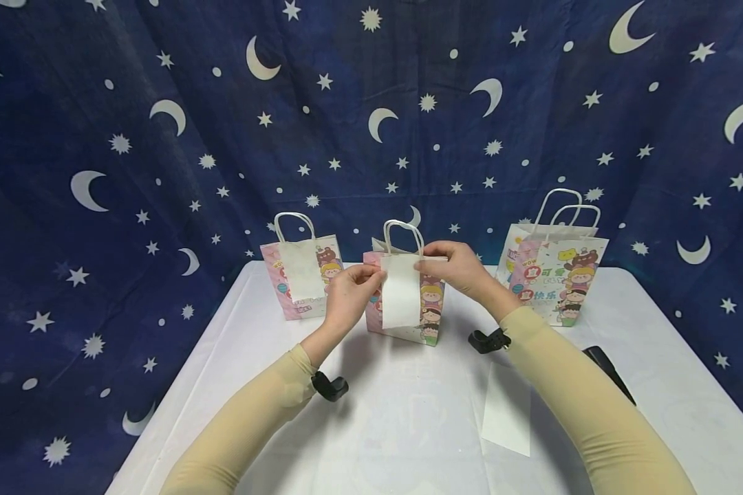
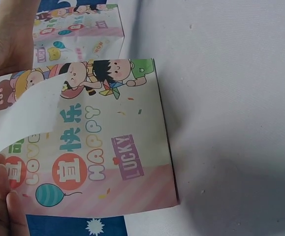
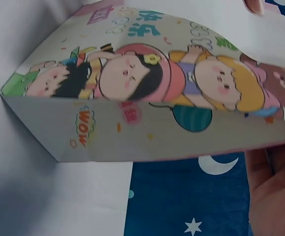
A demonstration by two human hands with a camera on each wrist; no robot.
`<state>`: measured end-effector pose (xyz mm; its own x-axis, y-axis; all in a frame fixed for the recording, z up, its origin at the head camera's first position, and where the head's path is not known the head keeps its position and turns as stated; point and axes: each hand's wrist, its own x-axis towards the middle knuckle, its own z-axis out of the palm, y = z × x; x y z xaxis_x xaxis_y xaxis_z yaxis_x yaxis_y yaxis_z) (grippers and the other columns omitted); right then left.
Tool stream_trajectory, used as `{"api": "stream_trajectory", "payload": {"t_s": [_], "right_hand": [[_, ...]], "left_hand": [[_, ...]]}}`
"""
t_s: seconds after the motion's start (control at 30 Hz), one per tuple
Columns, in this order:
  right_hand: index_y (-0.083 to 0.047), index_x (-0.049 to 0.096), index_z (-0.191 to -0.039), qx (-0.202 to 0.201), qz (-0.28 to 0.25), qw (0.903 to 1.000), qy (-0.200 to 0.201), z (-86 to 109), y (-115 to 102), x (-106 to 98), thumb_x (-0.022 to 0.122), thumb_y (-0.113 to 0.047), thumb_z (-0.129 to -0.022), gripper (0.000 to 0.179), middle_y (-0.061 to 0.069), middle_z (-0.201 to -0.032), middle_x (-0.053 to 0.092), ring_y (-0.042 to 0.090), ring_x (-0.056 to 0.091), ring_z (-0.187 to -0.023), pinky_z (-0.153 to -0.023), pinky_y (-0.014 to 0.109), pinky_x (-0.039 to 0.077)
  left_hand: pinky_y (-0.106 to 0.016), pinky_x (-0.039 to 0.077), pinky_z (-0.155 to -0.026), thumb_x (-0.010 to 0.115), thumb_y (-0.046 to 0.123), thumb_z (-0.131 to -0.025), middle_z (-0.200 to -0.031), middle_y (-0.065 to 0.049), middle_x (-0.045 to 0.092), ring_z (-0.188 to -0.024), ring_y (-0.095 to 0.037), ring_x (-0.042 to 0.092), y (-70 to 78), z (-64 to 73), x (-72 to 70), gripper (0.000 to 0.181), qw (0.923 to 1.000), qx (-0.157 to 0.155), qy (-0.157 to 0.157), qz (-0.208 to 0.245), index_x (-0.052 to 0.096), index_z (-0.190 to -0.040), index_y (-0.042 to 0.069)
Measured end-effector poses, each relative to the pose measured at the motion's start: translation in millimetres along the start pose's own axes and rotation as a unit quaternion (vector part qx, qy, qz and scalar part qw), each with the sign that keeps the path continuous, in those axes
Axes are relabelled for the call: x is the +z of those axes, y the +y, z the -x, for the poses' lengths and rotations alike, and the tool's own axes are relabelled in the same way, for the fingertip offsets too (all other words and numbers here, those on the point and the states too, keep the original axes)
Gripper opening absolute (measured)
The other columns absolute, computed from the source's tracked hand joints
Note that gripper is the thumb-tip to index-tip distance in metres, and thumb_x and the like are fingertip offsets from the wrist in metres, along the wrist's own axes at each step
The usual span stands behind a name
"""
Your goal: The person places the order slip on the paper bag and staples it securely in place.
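Observation:
A printed paper gift bag (image 1: pixel 432 302) with twisted white handles stands upright in the middle of the table. A blank white paper strip (image 1: pixel 401 295) hangs down its front, its lower end curling away from the print in the left wrist view. My left hand (image 1: pixel 351 294) pinches the strip's left edge near the top. On the other side, my right hand (image 1: pixel 461 268) pinches the strip's upper right edge against the bag's rim, thumb in front. Its other fingers (image 3: pixel 263 167) reach behind the bag in the right wrist view.
At the left stands another printed bag (image 1: pixel 331 258) with a white strip (image 1: pixel 303 271) on its front. Two more bags (image 1: pixel 547 275) stand one behind the other at the right. On the table lie a white sheet (image 1: pixel 508 412) and a black flat object (image 1: pixel 609 371). A starry curtain (image 1: pixel 371 103) hangs behind.

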<state>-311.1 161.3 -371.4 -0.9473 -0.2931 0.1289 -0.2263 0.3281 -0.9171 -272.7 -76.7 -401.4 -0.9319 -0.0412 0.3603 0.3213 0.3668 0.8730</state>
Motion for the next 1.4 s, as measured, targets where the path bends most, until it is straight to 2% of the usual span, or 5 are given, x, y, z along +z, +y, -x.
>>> {"api": "stream_trajectory", "payload": {"t_s": [0.5,0.63,0.77,1.03,1.4], "right_hand": [[-0.006,0.069,-0.104,-0.017,0.010,0.9990,0.041,0.4,1,8,0.076,-0.026,-0.092,0.024,0.010,-0.108,0.067,0.026,0.060,-0.101,-0.088,0.043,0.052],[-0.005,0.069,-0.104,-0.012,0.005,0.9991,0.039,-0.1,1,8,0.076,-0.024,-0.092,0.023,0.011,-0.108,0.067,0.026,0.062,-0.099,-0.085,0.041,0.056],[-0.006,0.068,-0.103,-0.014,0.005,0.9992,0.037,-1.0,2,7,0.076,-0.023,-0.091,0.023,0.011,-0.107,0.067,0.027,0.063,-0.096,-0.082,0.038,0.056],[-0.006,0.068,-0.099,-0.028,-0.002,0.9993,0.023,-1.8,2,5,0.076,-0.020,-0.091,0.019,0.010,-0.107,0.067,0.026,0.062,-0.092,-0.079,0.035,0.055],[-0.003,0.067,-0.100,-0.020,-0.022,0.9995,-0.009,-1.0,0,4,0.075,-0.019,-0.092,0.019,0.011,-0.120,0.066,0.027,0.063,-0.096,-0.083,0.038,0.056]], "left_hand": [[-0.023,0.050,-0.065,0.079,0.026,-0.092,-0.083,0.002,0.069,-0.072,-0.011,0.062,-2.2,1.5,-2.3,0.016,0.9996,0.010,0.011,0.023,0.073,-0.100,0.013],[-0.028,0.043,-0.069,0.083,0.024,-0.088,-0.097,-0.008,0.060,-0.080,-0.018,0.053,-4.3,2.1,-4.5,0.033,0.9984,0.038,0.038,0.016,0.061,-0.109,0.011],[-0.039,0.047,-0.087,0.086,0.022,-0.085,-0.125,-0.012,0.052,-0.102,-0.028,0.054,-5.2,-1.4,-5.6,0.066,0.9969,0.064,0.037,0.025,0.048,-0.137,0.007],[-0.044,0.029,-0.118,0.086,0.029,-0.085,-0.156,-0.006,0.035,-0.142,-0.024,0.036,-2.5,-16.7,-6.4,0.106,0.9963,0.051,-0.064,0.025,0.016,-0.164,0.018],[-0.043,0.042,-0.110,0.083,0.023,-0.088,-0.147,-0.009,0.047,-0.132,-0.023,0.052,-1.7,-34.3,-8.0,0.104,0.9829,0.004,-0.158,0.095,0.013,-0.165,0.017]]}}
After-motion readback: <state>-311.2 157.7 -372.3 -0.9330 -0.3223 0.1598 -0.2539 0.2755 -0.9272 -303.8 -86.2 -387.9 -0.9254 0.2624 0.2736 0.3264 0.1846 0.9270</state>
